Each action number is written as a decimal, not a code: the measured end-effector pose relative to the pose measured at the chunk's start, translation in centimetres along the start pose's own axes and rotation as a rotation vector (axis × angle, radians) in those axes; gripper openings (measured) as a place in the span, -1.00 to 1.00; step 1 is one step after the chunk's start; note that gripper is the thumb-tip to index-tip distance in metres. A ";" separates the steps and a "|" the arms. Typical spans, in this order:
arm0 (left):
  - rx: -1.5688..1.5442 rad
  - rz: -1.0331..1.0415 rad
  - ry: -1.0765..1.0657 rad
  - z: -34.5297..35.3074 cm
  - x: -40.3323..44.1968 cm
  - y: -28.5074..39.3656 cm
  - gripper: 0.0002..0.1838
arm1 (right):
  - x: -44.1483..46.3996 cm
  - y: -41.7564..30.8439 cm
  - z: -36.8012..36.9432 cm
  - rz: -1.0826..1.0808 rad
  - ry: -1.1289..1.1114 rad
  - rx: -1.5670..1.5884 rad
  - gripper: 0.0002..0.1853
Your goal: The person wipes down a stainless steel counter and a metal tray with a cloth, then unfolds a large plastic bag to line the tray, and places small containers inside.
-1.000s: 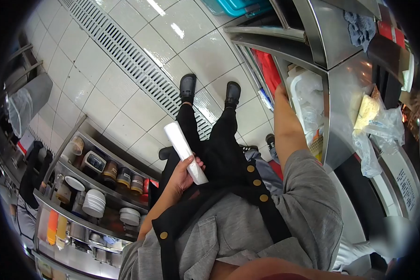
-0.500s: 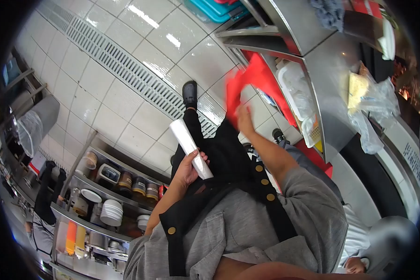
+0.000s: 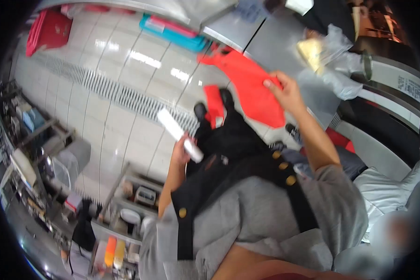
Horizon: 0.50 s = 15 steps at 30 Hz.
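My left hand is closed round a white roll, a long smooth tube that points away from me over the floor. My right hand, out to the right, pinches the edge of a limp red sheet between thumb and fingers. The sheet spreads flat and wide in front of my legs, its far end near the steel counter. Whether it is cloth or plastic I cannot tell. A smaller red piece shows by my shoes; whether it joins the sheet is unclear.
A steel counter on the right bears a yellow pack and clear plastic bags. Below its far end is a turquoise lid. A red bin stands far left. Shelves are at lower left; other people stand close by.
My right hand has moved right and forward, and the red sheet has spread out with it. My left hand still grips the white roll. The whole view has turned.
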<state>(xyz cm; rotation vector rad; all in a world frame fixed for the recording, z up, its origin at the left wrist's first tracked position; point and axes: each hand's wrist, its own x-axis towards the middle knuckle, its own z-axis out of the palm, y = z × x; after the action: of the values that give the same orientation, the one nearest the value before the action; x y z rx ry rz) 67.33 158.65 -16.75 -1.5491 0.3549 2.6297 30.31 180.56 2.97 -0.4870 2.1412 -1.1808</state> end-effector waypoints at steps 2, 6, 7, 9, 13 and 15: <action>0.149 0.081 -0.017 0.3 -0.1 0.3 -0.75 | 0.2 -3.6 -2.4 -0.406 0.358 0.017 -0.77; 0.043 0.102 0.176 -0.7 -1.3 -0.7 -0.77 | 5.6 -9.2 -17.6 -0.805 1.297 -0.008 -0.67; -0.036 0.108 0.177 -1.3 -1.1 -1.2 -0.77 | 7.5 -8.5 -23.4 -0.901 1.318 0.200 -0.70; -0.103 0.147 0.223 -1.9 -1.0 -1.5 -0.77 | 10.1 -9.3 -31.0 -0.676 1.428 0.489 -0.69; 0.121 0.193 0.285 -2.4 -0.9 -2.3 -0.73 | 18.3 3.3 -52.0 -0.501 1.113 0.972 -0.65; 0.204 0.197 0.309 -2.1 -1.0 -3.1 -0.69 | 21.5 6.7 -53.7 -0.169 1.041 0.765 -0.61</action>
<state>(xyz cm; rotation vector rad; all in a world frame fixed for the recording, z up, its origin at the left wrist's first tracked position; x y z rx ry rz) 70.14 161.22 -17.33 -1.9347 0.8068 2.3850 -22.24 204.42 10.91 0.4043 2.1225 -2.5767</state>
